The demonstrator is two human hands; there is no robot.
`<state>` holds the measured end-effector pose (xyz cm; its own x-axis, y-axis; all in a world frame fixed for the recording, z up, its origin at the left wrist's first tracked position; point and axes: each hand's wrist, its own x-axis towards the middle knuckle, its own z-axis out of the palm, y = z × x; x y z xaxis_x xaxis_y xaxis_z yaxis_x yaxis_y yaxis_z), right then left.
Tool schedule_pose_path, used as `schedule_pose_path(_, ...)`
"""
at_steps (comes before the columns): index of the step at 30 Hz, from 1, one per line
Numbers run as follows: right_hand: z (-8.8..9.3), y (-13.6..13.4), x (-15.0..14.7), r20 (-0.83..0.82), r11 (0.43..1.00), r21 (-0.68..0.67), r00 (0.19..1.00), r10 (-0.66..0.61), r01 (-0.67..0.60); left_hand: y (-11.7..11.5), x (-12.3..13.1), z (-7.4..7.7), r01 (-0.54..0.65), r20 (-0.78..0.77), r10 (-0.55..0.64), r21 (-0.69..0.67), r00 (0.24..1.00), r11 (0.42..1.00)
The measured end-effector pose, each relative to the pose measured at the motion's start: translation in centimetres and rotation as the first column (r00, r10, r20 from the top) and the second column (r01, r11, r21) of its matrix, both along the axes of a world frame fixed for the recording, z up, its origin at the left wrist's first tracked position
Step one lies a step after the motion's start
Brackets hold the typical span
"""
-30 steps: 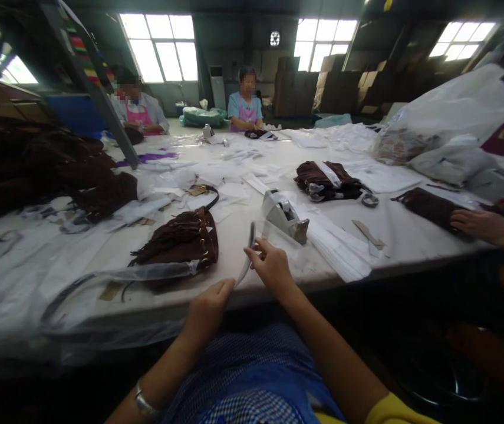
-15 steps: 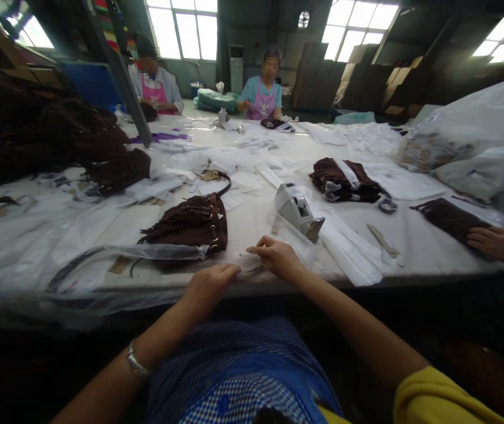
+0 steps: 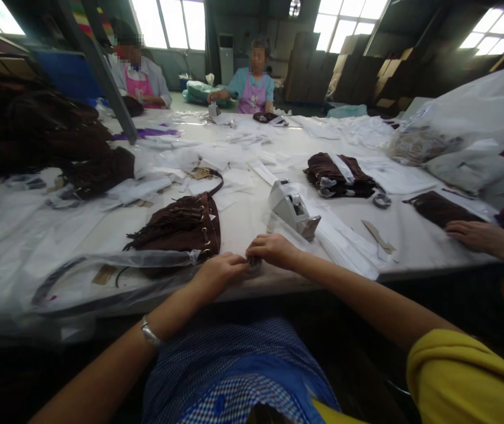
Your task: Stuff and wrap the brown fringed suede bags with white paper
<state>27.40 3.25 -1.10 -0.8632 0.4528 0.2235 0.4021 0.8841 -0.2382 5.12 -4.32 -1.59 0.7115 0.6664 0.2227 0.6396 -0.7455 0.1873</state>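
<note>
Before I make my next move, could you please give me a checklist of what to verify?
1. Right hand at the small dark piece: ok.
2. Left hand gripping that piece: cannot tell, contact hidden.
3. Brown fringed bag on the table, beyond the left hand: ok.
4. Tape dispenser upright, beyond the right hand: ok.
5. Wrapped strap well back from the front edge: not ok, it lies near.
6. Co-worker's hand apart from both hands: ok.
</note>
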Motion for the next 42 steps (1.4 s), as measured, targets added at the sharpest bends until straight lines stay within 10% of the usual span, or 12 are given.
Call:
schedule_pose_path(5,1.0,-1.4,-0.2,-0.185,0.898,-0.375,0.930,-0.316,0.231,0.0,0.1,0.0,0.016,0.032,-0.015,-0.015,0.999,1.000)
schedule_pose_path(11,1.8,-4.5,0.1,-0.101,0.851,-0.113,0.846,-0.523,0.513,-0.7,0.4,-0.1,-0.039,0.036,0.038,0.004,0.999,0.999)
schedule_pose_path(20,3.7,-4.4,-2.9,0.261,0.740,-0.235,0.775,-0.576,0.630,-0.5,-0.1,-1.0,0.026,0.072,-0.030,0.056,0.997,0.998)
schedule_pose_path(28,4.2,-3.3,-4.8,0.359,0.857,-0.169,0.841,-0.406,0.486,-1.2,-1.1,-2.9,0.020,0.294,-0.028,0.030,0.955,0.999)
schedule_pose_path(33,5.5,-2.3,-5.7,0.468,0.986,-0.071,0.878,-0.103,0.153,-1.4,-1.4,-3.3,-0.005,0.387,0.021,-0.042,0.922,0.999)
schedule_pose_path(42,4.9,-1.9,-4.4,0.536,0.997,0.027,0.843,0.051,-0.078,-2.0,-1.3,-3.0,-0.272,0.444,0.323,-0.176,0.836,0.946)
